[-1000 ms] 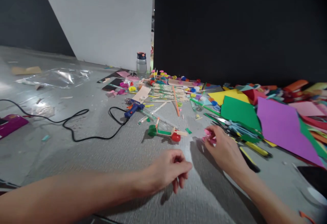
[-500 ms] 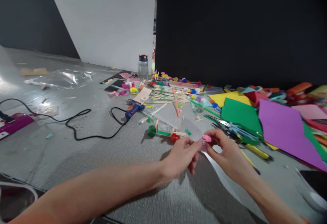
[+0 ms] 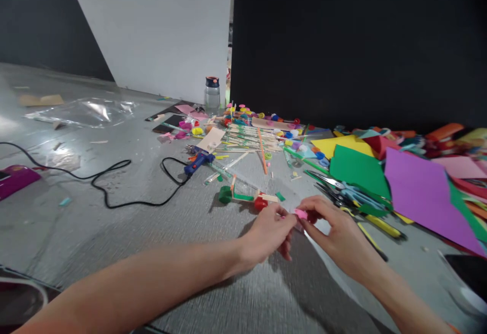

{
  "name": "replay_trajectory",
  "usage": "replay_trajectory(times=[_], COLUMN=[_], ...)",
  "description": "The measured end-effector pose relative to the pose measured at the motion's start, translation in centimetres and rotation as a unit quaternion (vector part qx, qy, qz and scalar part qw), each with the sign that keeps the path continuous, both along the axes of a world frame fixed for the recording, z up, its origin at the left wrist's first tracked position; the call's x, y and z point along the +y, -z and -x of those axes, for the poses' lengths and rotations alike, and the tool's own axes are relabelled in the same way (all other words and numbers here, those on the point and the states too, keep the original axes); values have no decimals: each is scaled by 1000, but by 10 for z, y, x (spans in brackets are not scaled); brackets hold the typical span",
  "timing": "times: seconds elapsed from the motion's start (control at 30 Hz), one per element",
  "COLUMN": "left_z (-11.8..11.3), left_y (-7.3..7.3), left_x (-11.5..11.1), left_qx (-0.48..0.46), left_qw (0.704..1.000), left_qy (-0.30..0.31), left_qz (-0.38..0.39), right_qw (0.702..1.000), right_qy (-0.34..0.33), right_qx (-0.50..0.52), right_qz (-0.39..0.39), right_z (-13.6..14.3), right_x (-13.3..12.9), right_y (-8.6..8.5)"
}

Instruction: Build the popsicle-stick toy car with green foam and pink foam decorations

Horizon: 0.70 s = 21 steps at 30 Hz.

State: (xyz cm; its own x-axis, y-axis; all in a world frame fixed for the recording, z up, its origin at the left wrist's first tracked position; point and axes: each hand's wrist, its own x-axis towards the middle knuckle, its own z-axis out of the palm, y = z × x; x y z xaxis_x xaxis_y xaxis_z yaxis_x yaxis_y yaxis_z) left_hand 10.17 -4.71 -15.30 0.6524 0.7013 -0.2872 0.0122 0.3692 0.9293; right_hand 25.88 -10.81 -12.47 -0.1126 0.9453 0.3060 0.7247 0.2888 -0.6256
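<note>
A small pink piece (image 3: 301,213) is pinched by my right hand (image 3: 330,226) in the lower middle of the head view. Against it, my left hand (image 3: 267,230) has its fingers pressed together, with a bit of pink showing at the fingertips. The two hands nearly touch. Just beyond them on the table lies a small craft build of sticks and a green strip (image 3: 243,197), with a green roll (image 3: 225,195) at its left end and a red roll (image 3: 261,202) at its right.
A blue glue gun (image 3: 199,162) with a black cord lies to the left. Scissors (image 3: 335,184), a yellow cutter (image 3: 384,226) and coloured sheets (image 3: 429,192) lie on the right. Sticks (image 3: 247,138) and a bottle (image 3: 212,95) stand farther back.
My right hand has moved slightly left with the pink piece, closer to my left hand's fingertips. The view has shifted a little.
</note>
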Motion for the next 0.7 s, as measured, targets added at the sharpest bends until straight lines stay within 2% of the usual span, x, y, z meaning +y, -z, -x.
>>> replay_trajectory(times=[0.2,0.47,0.6,0.7], left_z=[3,6,8,9], left_y=[-7,-7,-8,-9], left_x=[0,-1,-5,-8], left_qx=[1,-33,-82,-97], left_qw=[1000,998,995,994], left_qy=[12,4,-1,-8], left_qz=[24,53,54,52], right_qw=[1000,999,997,987], right_qy=[-5,-41,-67,-62], right_qx=[15,18,-46,-133], right_qz=[16,8,-7,-58], right_z=[-2,-3,0,2], right_x=[1,-1,-7,-10], right_y=[-5,-12,-17,-18])
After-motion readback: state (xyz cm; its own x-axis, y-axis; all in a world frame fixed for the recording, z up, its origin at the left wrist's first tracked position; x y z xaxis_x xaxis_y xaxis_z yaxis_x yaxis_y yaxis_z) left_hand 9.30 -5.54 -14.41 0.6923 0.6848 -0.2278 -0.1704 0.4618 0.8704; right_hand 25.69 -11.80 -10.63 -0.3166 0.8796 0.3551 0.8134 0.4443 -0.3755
